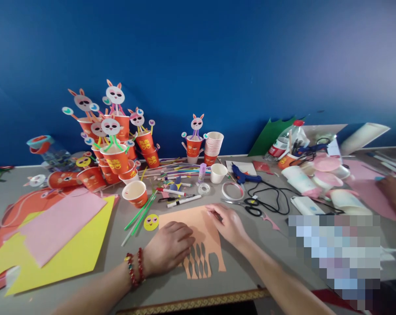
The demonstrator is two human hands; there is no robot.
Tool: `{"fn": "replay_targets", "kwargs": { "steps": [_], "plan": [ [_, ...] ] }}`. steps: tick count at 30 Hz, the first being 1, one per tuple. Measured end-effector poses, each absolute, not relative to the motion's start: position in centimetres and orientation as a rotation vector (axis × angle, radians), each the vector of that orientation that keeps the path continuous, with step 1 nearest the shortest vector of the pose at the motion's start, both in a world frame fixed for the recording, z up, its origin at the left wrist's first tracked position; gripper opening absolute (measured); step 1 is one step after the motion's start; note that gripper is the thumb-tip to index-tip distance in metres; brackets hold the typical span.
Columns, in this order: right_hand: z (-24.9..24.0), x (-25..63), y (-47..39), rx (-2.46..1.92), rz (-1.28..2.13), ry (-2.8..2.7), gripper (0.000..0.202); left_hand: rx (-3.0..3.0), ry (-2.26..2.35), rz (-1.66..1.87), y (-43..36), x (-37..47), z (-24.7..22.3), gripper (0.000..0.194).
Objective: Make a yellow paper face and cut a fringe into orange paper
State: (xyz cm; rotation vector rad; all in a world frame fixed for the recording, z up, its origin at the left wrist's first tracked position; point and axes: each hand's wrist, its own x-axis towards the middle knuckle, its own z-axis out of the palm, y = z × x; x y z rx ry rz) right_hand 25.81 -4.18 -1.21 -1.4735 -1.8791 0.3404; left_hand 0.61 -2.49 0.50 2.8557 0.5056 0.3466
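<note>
A sheet of light orange paper (201, 218) with wavy slits and a notch cut into its near side lies flat on the grey table. My left hand (170, 245), with red bead bracelets on the wrist, rests palm down on its left part, fingers loosely bent. At the far right corner, my right hand (229, 225) is closed, thumb and forefinger at the paper's edge. Beside the sheet's left edge sits a round yellow smiling-face cutout (151, 222). Black-handled scissors (252, 208) lie to the right, near a pink paper scrap (270, 222).
Orange paper cups with rabbit-face figures (114, 157) stand at the back left. Coloured sheets (99, 236) lie at left. Markers (184, 200), tape rolls (232, 191) and a blue glue gun (245, 174) with its cable are beyond the paper. Another person's hand (393, 192) is at far right.
</note>
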Motion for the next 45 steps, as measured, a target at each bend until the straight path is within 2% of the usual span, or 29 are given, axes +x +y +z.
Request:
{"fn": "replay_targets", "kwargs": {
  "steps": [10, 16, 21, 26, 42, 45],
  "plan": [
    [-1.3, 25.8, -4.2, -1.407, 0.273, -1.913, 0.018, 2.879, 0.62, 0.302, -2.8, 0.8, -0.6, 0.039],
    [-0.1, 25.4, -3.4, -1.299, 0.26, -2.046, 0.022, 2.834, 0.631, 0.293, -2.8, 1.0, -0.3, 0.036],
    [1.6, 23.0, 0.5, -1.485, 0.134, -2.354, 0.018, 2.802, 0.612, 0.305, -2.8, 1.0, -0.4, 0.04],
    [2.1, 20.8, 3.6, -1.612, 0.041, -2.474, 0.013, 2.797, 0.607, 0.318, -2.7, 1.0, -0.5, 0.034],
    [1.6, 20.7, 5.6, -1.565, 0.266, -2.436, 0.01, 2.753, 0.583, 0.458, -3.0, 1.0, -0.4, 0.024],
    [2.1, 20.9, 5.6, -1.537, 0.298, -2.383, 0.006, 2.773, 0.624, 0.579, -2.9, 0.7, -0.4, 0.028]
  ]
}}
